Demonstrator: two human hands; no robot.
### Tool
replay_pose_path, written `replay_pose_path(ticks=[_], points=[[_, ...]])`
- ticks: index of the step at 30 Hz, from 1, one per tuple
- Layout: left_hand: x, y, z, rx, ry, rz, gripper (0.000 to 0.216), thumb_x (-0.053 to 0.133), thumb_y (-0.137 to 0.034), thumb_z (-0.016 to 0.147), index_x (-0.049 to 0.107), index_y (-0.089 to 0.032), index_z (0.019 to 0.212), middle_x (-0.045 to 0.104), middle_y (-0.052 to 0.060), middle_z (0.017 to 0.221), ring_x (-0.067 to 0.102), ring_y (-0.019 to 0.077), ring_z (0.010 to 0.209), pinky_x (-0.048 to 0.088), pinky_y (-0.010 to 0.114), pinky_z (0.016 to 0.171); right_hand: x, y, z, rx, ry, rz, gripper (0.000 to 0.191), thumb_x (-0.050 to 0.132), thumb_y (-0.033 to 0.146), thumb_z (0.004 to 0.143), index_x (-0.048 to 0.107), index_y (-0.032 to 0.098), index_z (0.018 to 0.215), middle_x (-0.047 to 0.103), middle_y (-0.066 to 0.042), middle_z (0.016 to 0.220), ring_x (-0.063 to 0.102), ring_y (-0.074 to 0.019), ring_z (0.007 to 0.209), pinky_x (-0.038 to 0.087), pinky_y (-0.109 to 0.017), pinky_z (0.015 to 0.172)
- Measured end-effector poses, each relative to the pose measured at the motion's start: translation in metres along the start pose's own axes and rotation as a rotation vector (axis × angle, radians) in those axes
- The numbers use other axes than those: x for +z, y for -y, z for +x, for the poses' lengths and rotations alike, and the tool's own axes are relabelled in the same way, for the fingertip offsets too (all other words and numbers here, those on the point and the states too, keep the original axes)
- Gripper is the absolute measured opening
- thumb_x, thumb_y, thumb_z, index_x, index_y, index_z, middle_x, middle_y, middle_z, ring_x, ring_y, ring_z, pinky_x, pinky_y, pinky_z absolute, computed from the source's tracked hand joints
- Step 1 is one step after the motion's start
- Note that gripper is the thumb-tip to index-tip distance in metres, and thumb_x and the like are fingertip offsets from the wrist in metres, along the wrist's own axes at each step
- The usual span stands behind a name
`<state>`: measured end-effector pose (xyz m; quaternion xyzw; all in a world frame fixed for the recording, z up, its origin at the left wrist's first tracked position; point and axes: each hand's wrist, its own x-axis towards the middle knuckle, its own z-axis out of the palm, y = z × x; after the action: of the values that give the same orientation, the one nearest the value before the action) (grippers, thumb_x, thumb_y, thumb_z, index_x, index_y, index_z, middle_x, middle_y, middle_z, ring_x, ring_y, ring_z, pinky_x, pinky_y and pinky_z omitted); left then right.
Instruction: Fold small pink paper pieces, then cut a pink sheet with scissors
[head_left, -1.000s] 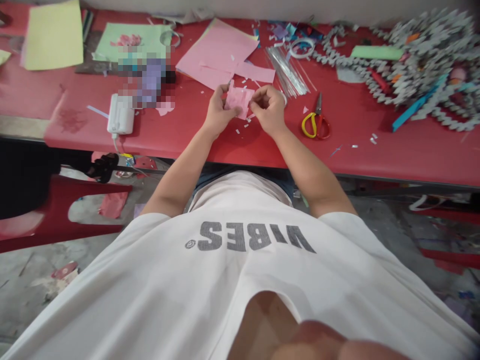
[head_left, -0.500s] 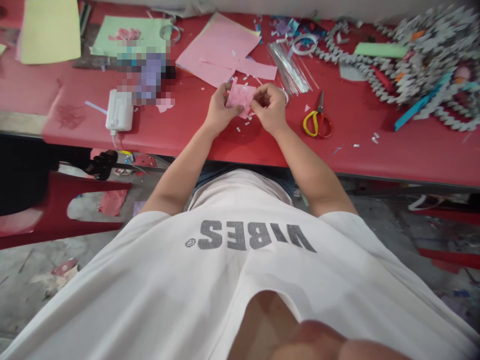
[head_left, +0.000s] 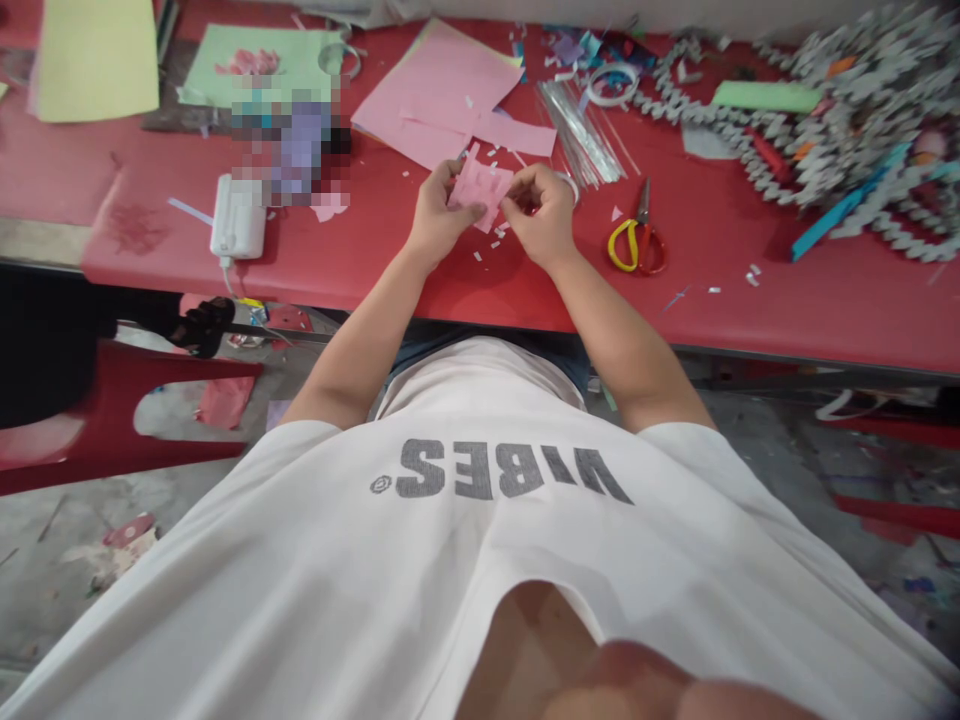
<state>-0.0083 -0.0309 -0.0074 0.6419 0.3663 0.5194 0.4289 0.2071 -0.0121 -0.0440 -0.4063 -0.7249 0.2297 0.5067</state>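
A small piece of pink paper [head_left: 481, 190] with creases or cuts in it is held up between my two hands, just above the table. My left hand [head_left: 439, 215] grips its left side, thumb in front and fingers behind. The fingertips of my right hand [head_left: 544, 210] pinch its right edge. Tiny white scraps [head_left: 495, 240] lie under and around the paper. Behind it are larger pink sheets [head_left: 439, 85] and a pink strip [head_left: 517, 134]. To the right of my right hand lie scissors [head_left: 637, 240] with one yellow and one red handle.
On the red table [head_left: 360, 260] are a white power bank [head_left: 238, 220] with a cable, clear thin sticks [head_left: 581, 130], a tape roll [head_left: 613, 86] and a heap of grey zigzag garland [head_left: 847, 110]. Green paper [head_left: 217, 75] lies at the back left. A red chair [head_left: 172, 385] stands left.
The pink paper has turned and tilted slightly between my fingers. Both hands keep their hold, and the view has shifted a little.
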Motion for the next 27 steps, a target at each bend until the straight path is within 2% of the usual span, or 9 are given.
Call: replay_pose_path(ticks=[2,4,6,8,12,17,19,22,27], points=[[-0.002,0.002,0.001,-0.012,0.055,0.059,0.059,0.089,-0.08,0.088,0.073,-0.035,0.122,0.083,-0.003,0.088,0.077,0.0224,0.102,0.061,0.044,0.086,-0.001,0.002,0.0,-0.016,-0.02,-0.005,0.088,0.046,0.114,0.093,0.065,0.03,0.111,0.072,-0.005,0.103,0.075,-0.0268,0.09,0.072,-0.061,0.097],[-0.003,0.012,0.004,-0.007,0.031,0.079,0.062,0.083,-0.087,0.089,0.07,-0.037,0.123,0.082,-0.005,0.087,0.072,0.0192,0.102,0.06,0.042,0.087,-0.002,0.005,-0.001,-0.022,-0.028,-0.002,0.09,0.047,0.115,0.091,0.066,0.029,0.11,0.073,-0.005,0.101,0.076,-0.0261,0.087,0.074,-0.061,0.095],[-0.002,0.024,0.008,0.023,-0.066,0.024,0.063,0.091,-0.081,0.08,0.067,-0.037,0.118,0.084,-0.005,0.096,0.071,0.0188,0.093,0.059,0.043,0.08,-0.002,0.006,0.0,-0.019,-0.024,0.011,0.091,0.05,0.116,0.09,0.067,0.029,0.11,0.075,-0.005,0.102,0.077,-0.0261,0.086,0.075,-0.061,0.095],[-0.001,0.032,0.011,0.058,-0.113,-0.011,0.059,0.096,-0.07,0.076,0.066,-0.036,0.114,0.083,-0.002,0.098,0.074,0.0217,0.084,0.057,0.044,0.073,-0.002,0.006,0.0,-0.003,-0.004,0.022,0.089,0.055,0.114,0.09,0.067,0.029,0.112,0.077,-0.006,0.104,0.079,-0.0268,0.089,0.076,-0.062,0.098],[0.001,0.022,0.008,0.088,-0.068,0.052,0.049,0.094,-0.058,0.081,0.065,-0.033,0.111,0.078,0.0,0.091,0.077,0.0249,0.083,0.054,0.041,0.071,-0.001,0.004,0.001,0.055,0.042,0.021,0.078,0.064,0.103,0.098,0.068,0.028,0.118,0.079,-0.008,0.112,0.084,-0.0307,0.106,0.074,-0.065,0.109],[-0.001,0.009,0.002,0.095,-0.01,0.082,0.048,0.095,-0.068,0.086,0.07,-0.034,0.109,0.077,-0.002,0.084,0.077,0.023,0.093,0.056,0.04,0.074,-0.001,0.006,0.0,0.062,0.043,0.013,0.077,0.065,0.102,0.098,0.066,0.028,0.119,0.078,-0.008,0.111,0.083,-0.0316,0.106,0.074,-0.064,0.108],[-0.001,0.014,0.003,0.057,-0.02,0.076,0.05,0.095,-0.071,0.087,0.072,-0.034,0.112,0.077,-0.003,0.084,0.077,0.0209,0.095,0.057,0.039,0.075,-0.002,0.01,-0.001,0.067,0.054,0.007,0.075,0.064,0.1,0.1,0.066,0.029,0.122,0.078,-0.008,0.112,0.082,-0.0325,0.111,0.072,-0.064,0.11],[0.002,0.026,0.006,0.024,-0.115,0.023,0.055,0.099,-0.064,0.08,0.07,-0.031,0.113,0.08,-0.002,0.094,0.078,0.0218,0.087,0.059,0.039,0.073,-0.004,0.02,-0.002,0.074,0.077,0.008,0.069,0.066,0.095,0.102,0.067,0.03,0.125,0.077,-0.008,0.114,0.081,-0.0326,0.114,0.071,-0.063,0.111],[0.002,0.041,0.012,0.017,-0.16,0.01,0.057,0.1,-0.058,0.075,0.065,-0.031,0.111,0.079,0.002,0.097,0.078,0.0253,0.085,0.061,0.041,0.074,-0.007,0.039,-0.001,0.082,0.046,-0.005,0.071,0.071,0.099,0.096,0.069,0.03,0.11,0.078,-0.007,0.105,0.082,-0.0318,0.103,0.073,-0.065,0.109]])
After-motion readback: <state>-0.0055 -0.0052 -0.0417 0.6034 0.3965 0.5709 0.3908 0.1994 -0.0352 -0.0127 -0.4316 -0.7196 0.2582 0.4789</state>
